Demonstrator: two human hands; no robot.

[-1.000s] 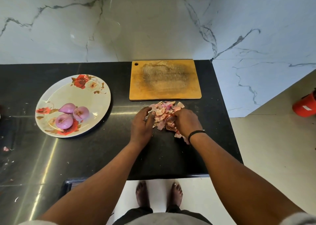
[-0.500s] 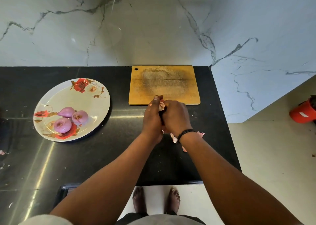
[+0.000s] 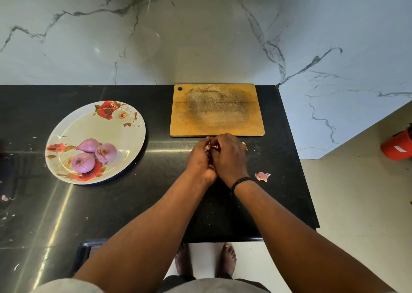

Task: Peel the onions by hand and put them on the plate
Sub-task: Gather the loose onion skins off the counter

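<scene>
Where the fingers meet, just in front of the chopping board (image 3: 217, 111), both sets are curled inward and cupped round a bunch of pink onion skins (image 3: 208, 147), of which only a few scraps show between the knuckles. The left hand (image 3: 200, 161) and the right hand (image 3: 229, 156) press against each other, the right lying partly over the left, with a dark band (image 3: 242, 181) round the right wrist. One loose piece of peel (image 3: 262, 176) lies on the black counter (image 3: 133, 203) just to the right of that wrist, and another small flake (image 3: 244, 145) peeks out beyond the right knuckles. Well to the left sits the flowered plate (image 3: 124, 134), with three peeled onions (image 3: 93, 155) clustered and touching on its near-left part. Tiny bits of skin dot the counter's left side. Marble-patterned walls (image 3: 200, 36) rise behind, and a red object (image 3: 398, 146) stands on the floor at the far right. Bare feet (image 3: 205, 261) show below the counter's edge.
</scene>
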